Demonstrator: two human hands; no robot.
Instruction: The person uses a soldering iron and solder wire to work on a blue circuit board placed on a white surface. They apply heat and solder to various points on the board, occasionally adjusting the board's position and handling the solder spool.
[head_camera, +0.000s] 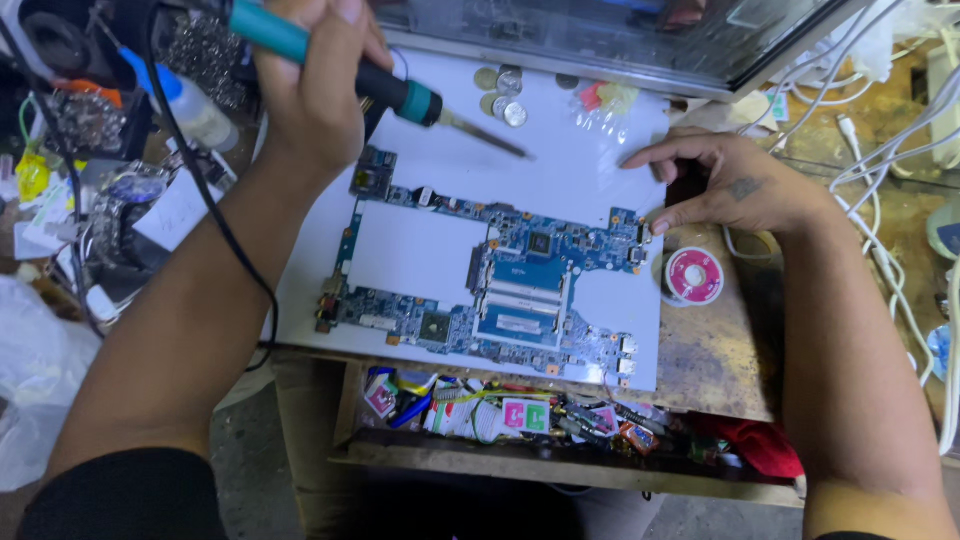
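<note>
The left hand (315, 95) is gripping a teal soldering iron (330, 60) above the blue circuit board (490, 290) (on white sheet); the right hand (730, 185), holding nothing, is pressing the board's far-right corner.

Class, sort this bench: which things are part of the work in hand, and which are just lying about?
In use: soldering iron in left hand; blue circuit board on white sheet, steadied by right hand.

Lying about: coins, pink reel, white cables, drawer clutter.

Worn wooden workbench (715, 365), cluttered open drawer (520, 450), grey floor (250, 470).
</note>
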